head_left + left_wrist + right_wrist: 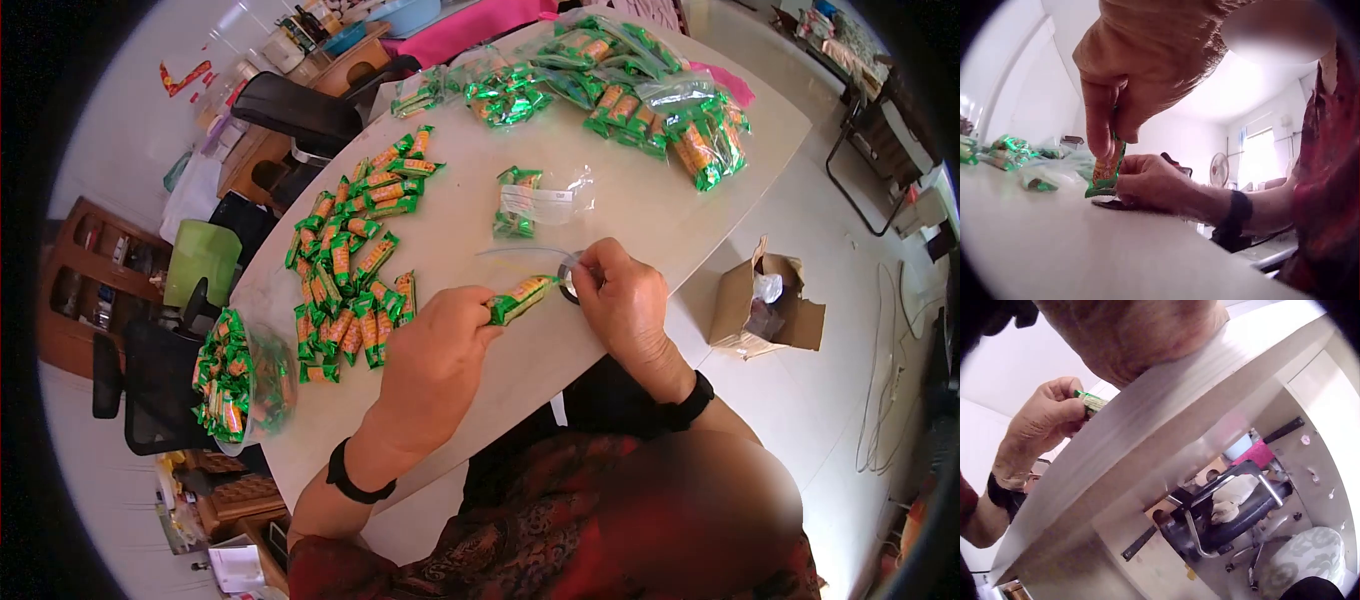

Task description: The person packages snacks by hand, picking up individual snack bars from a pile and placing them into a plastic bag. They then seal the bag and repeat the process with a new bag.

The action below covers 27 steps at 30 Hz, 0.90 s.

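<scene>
My left hand (435, 350) pinches one end of a green-and-orange snack packet (522, 299) above the table. At the packet's other end is my right hand (625, 300), its fingers curled around a small dark-and-silver object (569, 284) mostly hidden by the fingers; I cannot tell its kind. In the left wrist view a dark flat piece (1110, 204) shows under the right hand, close to the packet's lower end. The right wrist view catches the left hand (1044, 422) and packet (1093, 403) over the table edge. Beyond the hands lies a clear labelled bag (537, 203) with packets inside.
Loose snack packets (345, 255) spread across the left half of the pale table (455, 225). A full clear bag (228, 385) sits at the left edge. Several filled bags (610, 85) lie at the far end. An open cardboard box (745, 315) stands on the floor to the right.
</scene>
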Available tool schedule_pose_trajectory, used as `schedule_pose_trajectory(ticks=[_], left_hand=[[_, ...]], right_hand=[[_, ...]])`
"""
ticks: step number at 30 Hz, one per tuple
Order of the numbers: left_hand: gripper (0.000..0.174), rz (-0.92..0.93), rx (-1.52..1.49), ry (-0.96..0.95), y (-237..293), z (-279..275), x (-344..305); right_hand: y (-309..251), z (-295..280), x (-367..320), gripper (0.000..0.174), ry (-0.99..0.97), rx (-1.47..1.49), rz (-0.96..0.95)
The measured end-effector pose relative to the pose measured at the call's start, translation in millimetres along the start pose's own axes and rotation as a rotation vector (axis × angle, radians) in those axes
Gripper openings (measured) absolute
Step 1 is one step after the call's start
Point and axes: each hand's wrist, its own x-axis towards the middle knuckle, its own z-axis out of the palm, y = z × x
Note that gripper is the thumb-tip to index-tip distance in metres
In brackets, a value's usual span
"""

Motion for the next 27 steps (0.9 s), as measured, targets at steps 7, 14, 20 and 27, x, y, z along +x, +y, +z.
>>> schedule_pose_trajectory(ticks=[7,14,20,27], left_hand=[[0.019,0.008,0.138,0.062,-4,28,8],[0.009,0.346,0.3,0.096,-26,51,47],[0.008,0.296,0.578,0.14,-49,81,78],[0.004,0.13,0.613,0.0,-59,87,88]], right_hand=[[-1,1,-1,0.013,-0.002,0.028,0.006],[-3,-1,-1,0.013,-0.001,0.017,-0.04],[-2,-1,-2,0.012,-0.006,-0.019,-0.069],[-3,-1,-1,0.011,-0.003,-0.022,-0.07]])
